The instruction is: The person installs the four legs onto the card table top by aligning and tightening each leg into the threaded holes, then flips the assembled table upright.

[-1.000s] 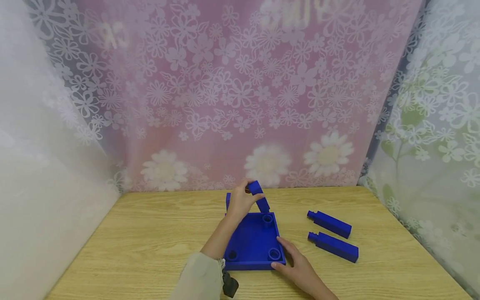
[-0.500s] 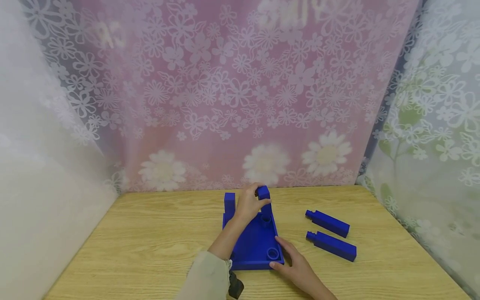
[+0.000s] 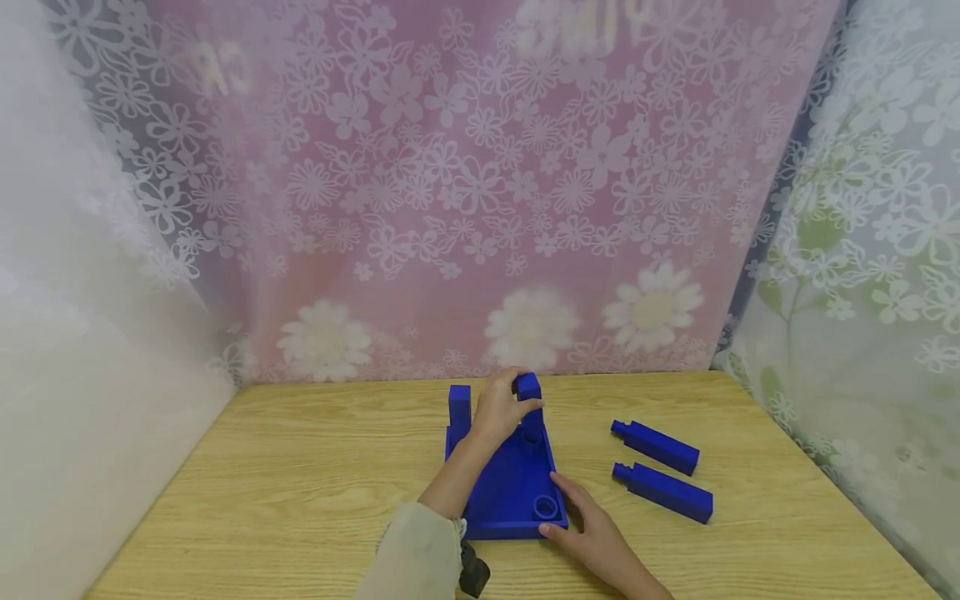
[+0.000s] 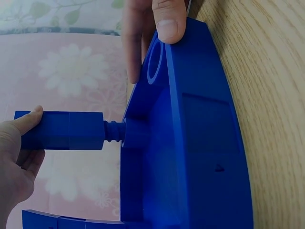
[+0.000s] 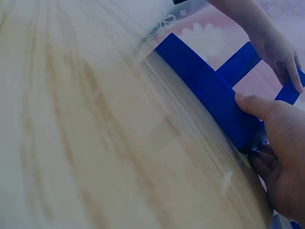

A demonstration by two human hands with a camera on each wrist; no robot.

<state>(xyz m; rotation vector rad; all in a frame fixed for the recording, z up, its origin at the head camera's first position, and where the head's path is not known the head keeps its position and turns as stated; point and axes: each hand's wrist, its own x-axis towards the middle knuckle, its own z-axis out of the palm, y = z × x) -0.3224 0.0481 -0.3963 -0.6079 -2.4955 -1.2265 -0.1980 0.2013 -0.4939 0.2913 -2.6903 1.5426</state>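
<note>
My left hand (image 3: 497, 410) pinches the upper end of a square blue leg (image 3: 529, 388) between thumb and fingers. In the left wrist view the leg's threaded end (image 4: 113, 131) meets the mouth of a round socket (image 4: 137, 132), with several threads showing outside. That socket is at the far right corner of a shallow blue tray-like panel (image 3: 510, 492), which lies with its hollow side up. My right hand (image 3: 596, 537) grips the panel's near right corner, thumb on the front wall and fingers along the right side. Another blue leg (image 3: 460, 403) stands upright at the far left corner.
Two more blue legs, a farther one (image 3: 658, 447) and a nearer one (image 3: 666, 492), lie on the wooden table (image 3: 300, 492) to the right. An open socket (image 3: 545, 507) shows at the panel's near right corner. A flowered curtain (image 3: 420, 208) hangs behind the table.
The leg in my left hand has gone from tilted to nearly upright over the far right socket, then stayed almost still. My right hand keeps its hold on the panel.
</note>
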